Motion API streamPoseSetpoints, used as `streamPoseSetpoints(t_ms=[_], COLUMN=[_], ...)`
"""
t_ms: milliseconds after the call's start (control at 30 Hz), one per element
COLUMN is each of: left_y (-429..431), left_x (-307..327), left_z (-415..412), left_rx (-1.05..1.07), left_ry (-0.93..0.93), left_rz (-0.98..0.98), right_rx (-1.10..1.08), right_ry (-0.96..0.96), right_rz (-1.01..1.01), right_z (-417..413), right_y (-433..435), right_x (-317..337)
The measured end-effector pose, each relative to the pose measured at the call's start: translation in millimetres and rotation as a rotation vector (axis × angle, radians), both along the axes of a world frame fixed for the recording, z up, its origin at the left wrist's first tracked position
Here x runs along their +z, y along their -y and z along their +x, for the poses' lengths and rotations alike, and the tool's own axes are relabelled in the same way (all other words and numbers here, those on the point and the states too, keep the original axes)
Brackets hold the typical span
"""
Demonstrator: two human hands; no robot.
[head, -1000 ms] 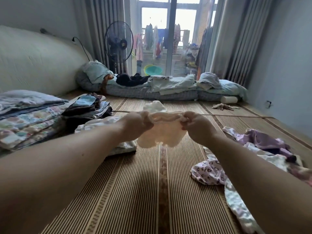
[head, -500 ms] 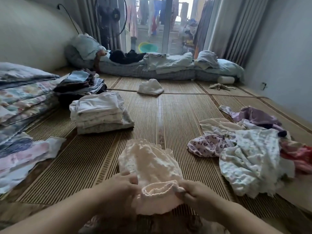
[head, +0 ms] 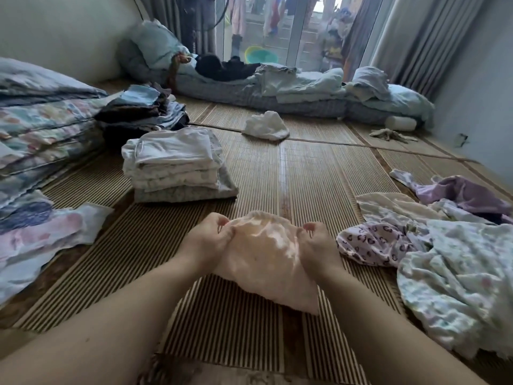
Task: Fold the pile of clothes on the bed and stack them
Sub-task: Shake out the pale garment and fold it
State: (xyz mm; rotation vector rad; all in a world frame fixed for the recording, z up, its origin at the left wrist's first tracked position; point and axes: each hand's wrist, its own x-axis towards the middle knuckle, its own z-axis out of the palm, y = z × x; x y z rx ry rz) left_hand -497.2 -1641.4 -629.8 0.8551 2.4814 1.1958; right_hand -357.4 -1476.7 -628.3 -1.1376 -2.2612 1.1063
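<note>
A small pale pink garment (head: 266, 259) lies on the striped bamboo mat (head: 319, 173) in front of me. My left hand (head: 208, 240) grips its far left edge and my right hand (head: 316, 243) grips its far right edge, fingers curled over the fabric. A stack of folded white clothes (head: 175, 165) stands to the left behind my hands. The unfolded pile (head: 433, 245) spreads at the right, with a purple-patterned piece, a pale floral piece and a lilac one.
Folded floral quilts (head: 41, 129) and a dark folded stack (head: 144, 112) sit at the left. A loose white garment (head: 265, 126) lies mid-mat. A thin mattress with bedding (head: 291, 87) runs along the far window. A floral cloth (head: 44, 237) lies near left.
The garment came down from mid-air onto the mat. Since half a second ago both hands carried its near waistband edge forward over the rest, doubling it.
</note>
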Motion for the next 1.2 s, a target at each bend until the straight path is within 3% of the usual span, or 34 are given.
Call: streamPoseSetpoints(t_ms=[67,167,233,300,400,500,600,733,800,933,1033,1200], left_y=[-5,-11,-13,-11,-9,-14,-17,-9,-3,9,12,19], left_x=[-8,-12,-21,-27,-28,-22,-16,-6,2,26,58,115], left_z=[-4,2,4,4,8,11,10,9,8,1,-21,-98], left_rx=[-0.009,-0.239,-0.385,-0.406,-0.335,-0.315,-0.273,-0.212,-0.191,-0.166,-0.169,-0.106], left_ry=[-0.006,-0.173,-0.223,-0.143,-0.008,0.016,0.108,0.332,0.414,0.449,0.444,0.243], left_rz=[0.0,-0.138,-0.356,-0.532,-0.612,-0.635,-0.429,-0.069,0.046,0.311,0.534,0.615], right_rx=[0.007,0.186,0.343,0.406,0.318,0.115,0.056,0.027,0.008,0.117,0.228,0.308], right_ry=[0.032,-0.083,0.06,0.344,0.576,0.562,0.396,-0.005,-0.115,-0.245,-0.281,-0.361], right_rz=[0.148,0.305,0.35,0.344,0.285,0.248,0.141,-0.316,-0.427,-0.435,-0.279,-0.101], right_z=[-2,8,9,11,17,19,17,18,20,9,-21,-119], right_y=[5,12,19,20,22,25,28,30,29,23,16,-1], right_x=[-11,-22,-28,-36,-46,-43,-29,-11,-2,30,72,129])
